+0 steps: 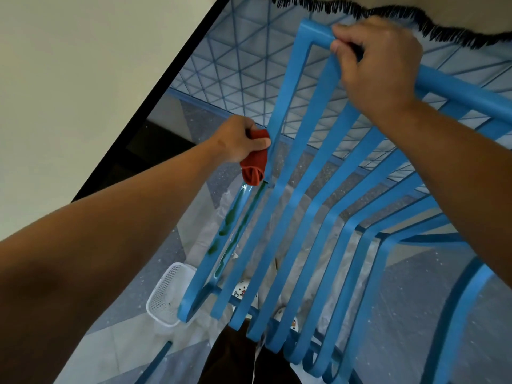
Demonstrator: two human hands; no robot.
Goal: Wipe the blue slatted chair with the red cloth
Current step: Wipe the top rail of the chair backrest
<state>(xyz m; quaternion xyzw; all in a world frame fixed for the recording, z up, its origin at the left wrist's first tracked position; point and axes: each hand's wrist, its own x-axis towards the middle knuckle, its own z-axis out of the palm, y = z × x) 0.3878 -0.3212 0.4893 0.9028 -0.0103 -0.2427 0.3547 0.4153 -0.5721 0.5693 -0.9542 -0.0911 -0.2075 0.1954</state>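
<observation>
So left hand [238, 139] clenches the red cloth [253, 164] against the blue chair [304, 189] outer slat, right hand [379, 65] grasps its top rail.

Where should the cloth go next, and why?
Probably down the outermost slat: the left hand presses the cloth just above green smears, while the right hand steadies the chair.

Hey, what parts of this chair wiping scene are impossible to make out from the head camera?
- Red cloth: upper part hidden inside the left hand.
- Blue slatted chair: right side cut off by the frame edge; top rail partly covered by the right hand.
- White basket: contents too small to tell.
</observation>
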